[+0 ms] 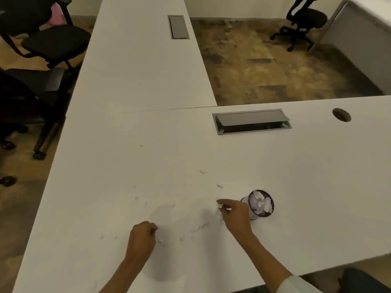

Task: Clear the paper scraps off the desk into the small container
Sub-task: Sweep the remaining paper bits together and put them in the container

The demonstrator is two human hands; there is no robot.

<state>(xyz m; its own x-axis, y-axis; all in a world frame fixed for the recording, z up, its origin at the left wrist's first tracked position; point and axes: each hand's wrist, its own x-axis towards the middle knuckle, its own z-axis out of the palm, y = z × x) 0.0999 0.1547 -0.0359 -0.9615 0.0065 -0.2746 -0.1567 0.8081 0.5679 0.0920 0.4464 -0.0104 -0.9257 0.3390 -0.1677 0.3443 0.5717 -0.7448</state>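
Although only the head view is available, it shows what you need. Your right hand (233, 214) is low over the bench (296, 166), thumb and fingers pinched on a small white scrap, with the forefinger stretched out to the left. Your left hand (141, 237) is curled into a loose fist with knuckles near the surface; whether it encloses scraps cannot be told from here.

The paper scraps (200, 227) lie thin and scattered across the bench between and around your hands: a faint crooked line between the two hands, flecks just beside the left hand, and two stray bits farther up toward the middle of the bench. They are white on white and hard to pick out.

The small container (259, 205) stands just beside your right hand, on its right side, dark-rimmed and already heaped with white pieces close to the brim.

Handling judgement: the scraps look very light, limp and flat, so they will likely slide or flutter under a quick sweep or a breath. Take each at a raised or curled edge with fingertip and thumb, or rake several into a pile first. The container is probably light too and may tip if nudged; drop pieces in from above and press the heap down gently, since loose ones could spill off.

Also visible: a cable hatch (251, 121) and a grommet hole (341, 114) at the far side of the bench.
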